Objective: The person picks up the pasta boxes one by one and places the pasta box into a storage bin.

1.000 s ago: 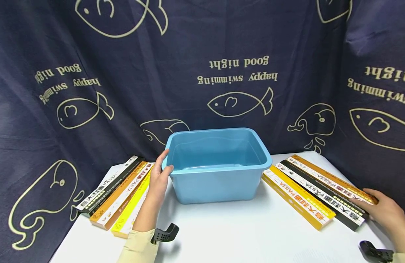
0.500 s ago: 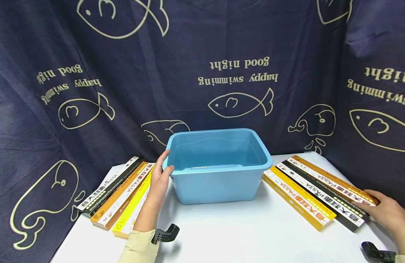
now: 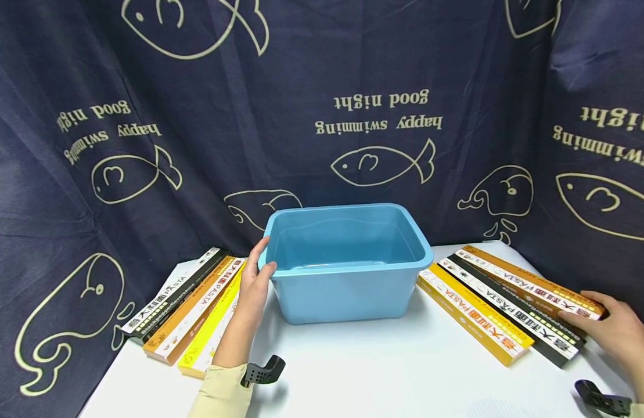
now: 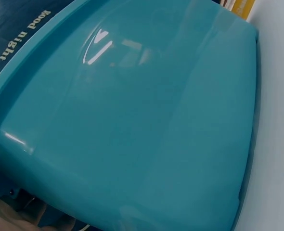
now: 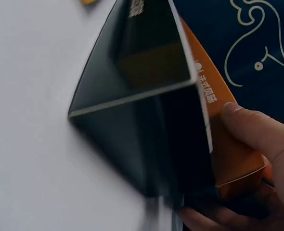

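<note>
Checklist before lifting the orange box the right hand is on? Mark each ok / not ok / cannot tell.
1. Right hand gripping the right orange box: ok, thumb and fingers pinch its near end.
2. Left hand on the blue bin: ok, grips the left rim.
3. Bin mouth facing up and uncovered: ok.
4. Right orange box free of the right black box: cannot tell, they lie close and contact is hidden.
5. Right orange box off the table: cannot tell, underside hidden.

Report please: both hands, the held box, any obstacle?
Left hand grips tub by rim. Right hand grips orange box, near end. Between box and tub: black box, yellow box.
</note>
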A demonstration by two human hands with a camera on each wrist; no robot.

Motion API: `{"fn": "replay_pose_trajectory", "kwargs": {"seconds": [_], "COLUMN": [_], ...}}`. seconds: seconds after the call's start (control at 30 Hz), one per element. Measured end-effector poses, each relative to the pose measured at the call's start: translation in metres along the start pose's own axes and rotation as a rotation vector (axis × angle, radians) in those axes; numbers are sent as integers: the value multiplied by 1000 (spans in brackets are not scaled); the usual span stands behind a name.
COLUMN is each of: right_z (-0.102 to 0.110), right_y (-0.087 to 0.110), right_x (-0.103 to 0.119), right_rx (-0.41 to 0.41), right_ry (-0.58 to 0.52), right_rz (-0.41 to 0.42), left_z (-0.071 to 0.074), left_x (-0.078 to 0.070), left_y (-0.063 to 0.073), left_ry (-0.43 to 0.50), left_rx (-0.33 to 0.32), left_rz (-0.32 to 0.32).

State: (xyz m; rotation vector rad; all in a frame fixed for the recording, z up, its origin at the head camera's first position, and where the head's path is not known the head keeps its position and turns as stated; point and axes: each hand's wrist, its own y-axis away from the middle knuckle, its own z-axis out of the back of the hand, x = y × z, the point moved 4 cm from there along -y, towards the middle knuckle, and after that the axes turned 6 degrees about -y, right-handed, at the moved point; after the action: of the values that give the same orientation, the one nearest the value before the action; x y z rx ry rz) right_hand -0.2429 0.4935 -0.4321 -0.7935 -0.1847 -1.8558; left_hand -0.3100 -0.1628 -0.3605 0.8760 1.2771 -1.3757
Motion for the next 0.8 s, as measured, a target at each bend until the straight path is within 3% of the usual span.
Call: {"fn": "replay_pose_trajectory", "kwargs": {"seconds": [0.3, 0.5, 0.63, 0.8], "right_z": [8, 11, 12, 16], "right_y": [1, 1, 2, 7], "right_x": [13, 22, 31, 41], "right_rx": [-44, -96, -140, -196], "right_ry": [-118, -197, -309, -289], "right_rz": [6, -63, -95, -117], "left_z": [-1, -2, -2, -2], "left_x": [1, 4, 6, 6], "left_y": [-1, -2, -2, -1], "left_ry": [7, 14, 16, 3], "left_rx": [1, 5, 12, 2], "left_rz": [-21, -42, -52, -52]}}
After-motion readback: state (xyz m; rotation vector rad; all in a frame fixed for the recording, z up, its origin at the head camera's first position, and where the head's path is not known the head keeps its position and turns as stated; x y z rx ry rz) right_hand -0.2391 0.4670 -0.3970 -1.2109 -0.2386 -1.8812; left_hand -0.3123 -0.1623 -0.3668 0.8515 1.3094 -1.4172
